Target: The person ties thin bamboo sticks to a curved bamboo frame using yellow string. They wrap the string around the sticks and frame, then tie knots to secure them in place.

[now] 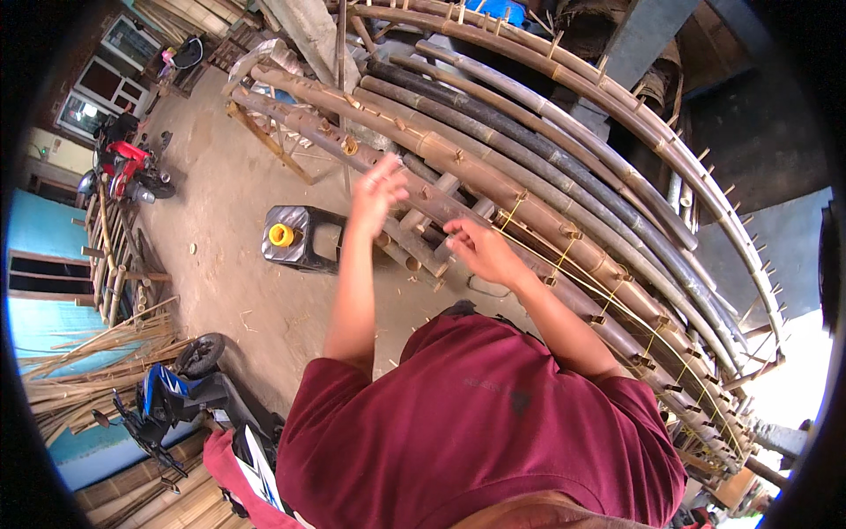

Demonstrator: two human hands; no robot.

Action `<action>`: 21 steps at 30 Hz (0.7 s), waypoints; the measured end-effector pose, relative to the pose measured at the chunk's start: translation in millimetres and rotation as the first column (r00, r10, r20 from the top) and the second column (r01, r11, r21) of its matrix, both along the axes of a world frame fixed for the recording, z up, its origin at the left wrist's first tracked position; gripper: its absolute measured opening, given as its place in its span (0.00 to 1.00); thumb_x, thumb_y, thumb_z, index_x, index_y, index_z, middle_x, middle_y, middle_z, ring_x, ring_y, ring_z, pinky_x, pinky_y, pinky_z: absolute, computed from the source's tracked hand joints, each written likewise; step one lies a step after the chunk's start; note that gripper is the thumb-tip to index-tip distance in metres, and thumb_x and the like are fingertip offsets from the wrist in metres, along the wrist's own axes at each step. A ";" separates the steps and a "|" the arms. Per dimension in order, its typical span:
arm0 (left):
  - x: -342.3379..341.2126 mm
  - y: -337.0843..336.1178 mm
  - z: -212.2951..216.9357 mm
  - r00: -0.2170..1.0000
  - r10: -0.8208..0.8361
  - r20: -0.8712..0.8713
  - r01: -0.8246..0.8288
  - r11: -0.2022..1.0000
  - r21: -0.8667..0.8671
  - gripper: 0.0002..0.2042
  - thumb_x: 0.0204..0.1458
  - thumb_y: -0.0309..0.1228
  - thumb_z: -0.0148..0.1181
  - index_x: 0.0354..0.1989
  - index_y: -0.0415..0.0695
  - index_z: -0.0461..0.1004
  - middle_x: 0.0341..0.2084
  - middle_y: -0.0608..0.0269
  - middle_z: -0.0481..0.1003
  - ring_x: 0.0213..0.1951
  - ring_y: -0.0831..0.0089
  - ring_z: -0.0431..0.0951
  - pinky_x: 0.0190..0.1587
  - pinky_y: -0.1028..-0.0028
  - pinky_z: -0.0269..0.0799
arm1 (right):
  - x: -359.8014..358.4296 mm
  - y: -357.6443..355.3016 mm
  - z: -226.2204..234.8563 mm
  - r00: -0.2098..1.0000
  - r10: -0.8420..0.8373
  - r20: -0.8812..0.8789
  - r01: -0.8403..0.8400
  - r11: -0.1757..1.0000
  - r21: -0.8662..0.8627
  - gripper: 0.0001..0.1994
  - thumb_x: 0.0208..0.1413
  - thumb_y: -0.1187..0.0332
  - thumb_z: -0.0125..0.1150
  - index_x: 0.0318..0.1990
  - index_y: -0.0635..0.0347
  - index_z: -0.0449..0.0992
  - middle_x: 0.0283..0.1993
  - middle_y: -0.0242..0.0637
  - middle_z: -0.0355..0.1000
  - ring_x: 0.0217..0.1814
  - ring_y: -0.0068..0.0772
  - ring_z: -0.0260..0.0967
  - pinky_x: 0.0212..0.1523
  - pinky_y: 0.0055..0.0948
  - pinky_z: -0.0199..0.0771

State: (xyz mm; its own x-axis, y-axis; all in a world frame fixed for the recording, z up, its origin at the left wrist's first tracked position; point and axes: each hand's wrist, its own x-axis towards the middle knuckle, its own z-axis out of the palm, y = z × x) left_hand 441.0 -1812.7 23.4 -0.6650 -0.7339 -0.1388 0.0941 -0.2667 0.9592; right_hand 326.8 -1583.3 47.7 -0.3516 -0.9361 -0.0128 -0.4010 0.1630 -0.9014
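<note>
My left hand is lifted beside a brown bamboo pole, slightly smeared by motion. Its fingers look stretched out and apart, and I make out nothing in them. Lower down the same pole, my right hand hovers at or just over its near side with fingers loosely curved and parted; whether they touch it I cannot tell. Cut holes run along this pole, one showing a pale rim farther up. A second thick bamboo pole lies behind it, with short pegs and yellow string.
A dark jerrycan with a yellow cap stands on the floor left of my forearm. More bamboo poles and a long pegged rail curve along the right. Motorbikes and bamboo strips are at the left.
</note>
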 end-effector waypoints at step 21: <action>-13.4 -249.0 -102.5 0.768 0.314 0.558 0.118 0.788 -0.605 0.14 0.46 0.28 0.61 0.43 0.42 0.76 0.40 0.46 0.76 0.38 0.61 0.75 0.44 0.64 0.71 | 28.5 230.4 -65.2 0.903 -0.400 0.155 0.357 0.901 0.247 0.14 0.59 0.58 0.55 0.46 0.57 0.75 0.39 0.48 0.78 0.45 0.51 0.75 0.47 0.44 0.73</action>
State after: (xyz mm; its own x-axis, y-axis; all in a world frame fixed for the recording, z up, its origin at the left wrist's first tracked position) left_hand 427.5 -2061.7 -79.1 -0.5093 -0.8606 -0.0062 -0.5634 0.3280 0.7583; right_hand 355.2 -1352.9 -17.5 -0.6487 -0.7004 -0.2976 -0.0891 0.4583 -0.8843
